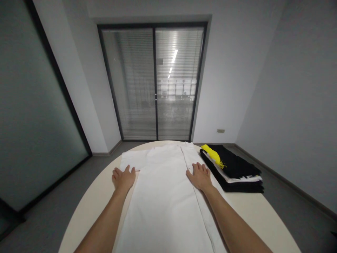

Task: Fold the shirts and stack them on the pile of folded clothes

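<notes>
A white garment lies spread flat down the middle of a pale rounded surface, reaching from the near edge to the far rim. The left hand rests palm down on the garment's left edge, beside a short sleeve that juts out to the left; its fingers are spread flat, gripping nothing. The right hand lies palm down on the garment's right side, next to a long seam or placket, fingers likewise flat and spread, holding nothing. Just right of that hand sits a stack of folded black clothes, with a white layer showing in it and a yellow piece draped on top. Beyond the surface stands a sliding glass door with blinds, flanked by grey walls, with a frosted glass panel on the left.
</notes>
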Demonstrator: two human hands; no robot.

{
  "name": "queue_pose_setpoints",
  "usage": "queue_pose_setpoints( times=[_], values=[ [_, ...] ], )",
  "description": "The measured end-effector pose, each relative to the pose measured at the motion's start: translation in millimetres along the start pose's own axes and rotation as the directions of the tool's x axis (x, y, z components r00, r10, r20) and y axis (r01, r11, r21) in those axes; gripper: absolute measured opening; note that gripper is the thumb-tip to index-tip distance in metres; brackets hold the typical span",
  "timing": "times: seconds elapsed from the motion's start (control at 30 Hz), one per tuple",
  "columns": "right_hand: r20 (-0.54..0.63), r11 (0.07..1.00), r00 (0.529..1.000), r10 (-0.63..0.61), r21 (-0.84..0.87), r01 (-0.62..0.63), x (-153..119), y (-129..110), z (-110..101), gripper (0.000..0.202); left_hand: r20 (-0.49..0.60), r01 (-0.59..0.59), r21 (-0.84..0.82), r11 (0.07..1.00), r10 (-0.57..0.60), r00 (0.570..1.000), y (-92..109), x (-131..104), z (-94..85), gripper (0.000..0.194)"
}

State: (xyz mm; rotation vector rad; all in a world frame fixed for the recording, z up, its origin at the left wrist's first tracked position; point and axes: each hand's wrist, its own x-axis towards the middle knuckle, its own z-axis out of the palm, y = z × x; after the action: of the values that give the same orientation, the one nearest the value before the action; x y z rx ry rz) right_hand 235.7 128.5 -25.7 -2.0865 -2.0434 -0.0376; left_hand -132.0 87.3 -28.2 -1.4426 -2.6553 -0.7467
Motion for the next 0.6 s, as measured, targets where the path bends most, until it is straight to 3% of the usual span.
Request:
queue_pose_setpoints(
  times=[0.2, 0.4, 0.6],
  values=[
    [0.003, 1.0, 1.0, -0.011, -0.001, 0.011, 1.0, 0.8, 0.9, 0.066, -0.064, -0.026, -0.179, 0.984, 0.014, 0.998, -6.2, 17.5, 1.0, 0.036],
    [0.017, 1.0, 1.0, -0.003, 0.002, 0.003, -0.2, 0.3, -1.3, 0.067, -0.194, -0.005, -0.404, 0.915, -0.081, 0.978, -14.5, 24.7, -3.6, 0.034],
    [0.017, 1.0, 1.0, 0.0, 0.014, 0.0, 1.0, 1.3, 1.2, 0.068, -0.183, 0.057, -0.528, 0.847, -0.18, 0.966, -16.8, 27.8, 1.4, 0.035]
  ],
)
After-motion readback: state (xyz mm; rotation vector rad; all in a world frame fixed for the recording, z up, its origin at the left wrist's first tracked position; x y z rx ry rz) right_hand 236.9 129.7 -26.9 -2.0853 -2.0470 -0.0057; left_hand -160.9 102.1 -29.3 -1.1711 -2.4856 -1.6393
